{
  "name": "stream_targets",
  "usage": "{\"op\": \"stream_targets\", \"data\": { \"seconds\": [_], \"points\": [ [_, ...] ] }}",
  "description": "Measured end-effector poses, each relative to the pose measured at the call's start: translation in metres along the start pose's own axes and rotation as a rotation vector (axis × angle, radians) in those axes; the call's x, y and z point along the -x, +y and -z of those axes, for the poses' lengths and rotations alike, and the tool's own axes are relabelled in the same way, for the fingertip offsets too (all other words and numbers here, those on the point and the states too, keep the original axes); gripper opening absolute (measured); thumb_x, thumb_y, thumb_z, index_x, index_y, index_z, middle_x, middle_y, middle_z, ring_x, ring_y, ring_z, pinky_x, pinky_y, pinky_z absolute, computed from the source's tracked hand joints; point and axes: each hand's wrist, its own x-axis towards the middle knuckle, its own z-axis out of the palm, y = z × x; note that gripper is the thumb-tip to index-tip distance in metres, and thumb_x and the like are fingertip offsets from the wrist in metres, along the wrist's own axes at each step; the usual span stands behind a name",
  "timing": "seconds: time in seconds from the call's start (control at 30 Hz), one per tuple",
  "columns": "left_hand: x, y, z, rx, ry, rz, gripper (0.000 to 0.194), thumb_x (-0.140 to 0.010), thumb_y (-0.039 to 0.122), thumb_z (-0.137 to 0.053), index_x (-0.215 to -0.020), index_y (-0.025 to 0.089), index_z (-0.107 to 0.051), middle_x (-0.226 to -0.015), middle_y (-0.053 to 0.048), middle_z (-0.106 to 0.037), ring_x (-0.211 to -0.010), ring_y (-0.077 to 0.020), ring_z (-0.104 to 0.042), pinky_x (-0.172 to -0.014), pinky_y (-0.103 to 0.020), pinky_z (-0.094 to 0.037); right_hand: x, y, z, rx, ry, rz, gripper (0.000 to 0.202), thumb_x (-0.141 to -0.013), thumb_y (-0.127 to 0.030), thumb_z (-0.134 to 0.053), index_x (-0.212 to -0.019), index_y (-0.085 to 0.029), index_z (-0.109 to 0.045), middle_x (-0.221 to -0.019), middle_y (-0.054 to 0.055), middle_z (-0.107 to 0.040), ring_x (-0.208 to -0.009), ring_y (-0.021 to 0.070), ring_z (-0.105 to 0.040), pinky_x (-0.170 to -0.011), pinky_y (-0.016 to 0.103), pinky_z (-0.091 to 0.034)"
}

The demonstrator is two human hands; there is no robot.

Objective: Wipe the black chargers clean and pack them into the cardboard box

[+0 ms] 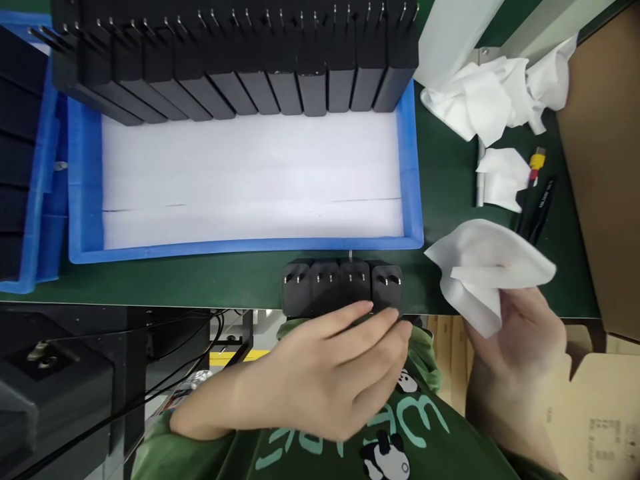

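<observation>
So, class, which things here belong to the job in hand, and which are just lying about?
Apparently in the job:
- black plug adapters at the table edge, by the left hand
- white cloth in the right hand
- blue tray with more adapters

Apparently lying about:
- crumpled white cloths
- yellow-ended item
- slim black tool
- cardboard box

"Where's the left hand (pixel 330 380)?"
"Below the blue tray (pixel 85 187), at four black plug adapters (pixel 327 288)."
"The right hand (pixel 527 330)?"
"Lower right of the tray, holding a white wipe (pixel 480 250)."
"More adapters (pixel 315 92)?"
"Along the tray's far side."
</observation>
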Motion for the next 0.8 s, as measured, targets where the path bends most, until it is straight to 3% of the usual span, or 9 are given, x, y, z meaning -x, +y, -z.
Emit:
{"op": "stream_targets", "data": {
  "seconds": [0.1, 0.17, 0.27, 0.43, 0.6, 0.8],
  "points": [
    [-0.009, -0.013, -0.007, -0.022, -0.075, -0.029, 0.034, -0.101, 0.018, -0.047, -0.125, 0.007, -0.066, -0.135, -0.009, -0.065, -0.13, -0.0267, -0.058, -0.11, -0.039, -0.052, -0.011, -0.01, -0.002, -0.26, 0.079, -0.098, 0.049, -0.101, -0.007, -0.04, -0.139, -0.031, -0.06, -0.12, 0.001, -0.071, -0.09, 0.0237, -0.075, -0.061, 0.026, -0.064],
    [-0.01, -0.02, -0.009, 0.01, -0.071, -0.023, 0.033, -0.102, 0.017, -0.045, -0.126, 0.007, -0.066, -0.133, -0.009, -0.066, -0.127, -0.0252, -0.061, -0.11, -0.037, -0.053, -0.019, -0.02, -0.002, -0.375, -0.076, -0.121, 0.047, -0.1, -0.005, -0.045, -0.134, -0.031, -0.064, -0.131, 0.0, -0.066, -0.108, 0.0234, -0.07, -0.082, 0.027, -0.064],
    [-0.01, -0.025, -0.012, 0.092, -0.014, 0.025, 0.026, -0.101, 0.016, -0.05, -0.116, 0.008, -0.07, -0.12, -0.006, -0.073, -0.117, -0.0205, -0.067, -0.109, -0.034, -0.053, -0.03, -0.032, -0.004, -0.359, -0.411, -0.044, 0.05, -0.102, -0.006, -0.04, -0.146, -0.026, -0.052, -0.14, 0.002, -0.059, -0.13, 0.0227, -0.055, -0.11, 0.034, -0.051],
    [-0.012, -0.026, -0.012, 0.177, 0.008, 0.063, 0.023, -0.1, 0.016, -0.056, -0.115, 0.007, -0.071, -0.114, -0.004, -0.075, -0.112, -0.017, -0.068, -0.112, -0.033, -0.052, -0.048, -0.032, -0.007, -0.257, -0.61, 0.083, 0.053, -0.108, -0.017, -0.035, -0.16, -0.018, -0.025, -0.145, 0.003, -0.054, -0.139, 0.016, -0.044, -0.116, 0.025, -0.04],
    [-0.012, -0.032, -0.011, 0.162, 0.042, 0.028, 0.024, -0.101, 0.016, -0.056, -0.118, 0.007, -0.07, -0.119, -0.003, -0.073, -0.111, -0.0164, -0.068, -0.109, -0.031, -0.054, -0.068, -0.03, -0.01, -0.24, -0.797, 0.212, 0.058, -0.109, -0.033, -0.032, -0.162, -0.016, -0.015, -0.153, 0.004, -0.045, -0.14, 0.0205, -0.044, -0.118, 0.031, -0.04],
    [-0.014, -0.037, -0.011, 0.206, 0.113, 0.012, 0.023, -0.098, 0.01, -0.055, -0.09, 0.01, -0.076, -0.095, -0.002, -0.078, -0.08, -0.0125, -0.069, -0.078, -0.027, -0.062, -0.102, -0.045, -0.017, -0.052, -0.957, 0.432, 0.057, -0.109, -0.033, -0.034, -0.162, -0.019, -0.017, -0.158, 0.001, -0.034, -0.144, 0.022, -0.037, -0.116, 0.035, -0.043]
  ]
}}
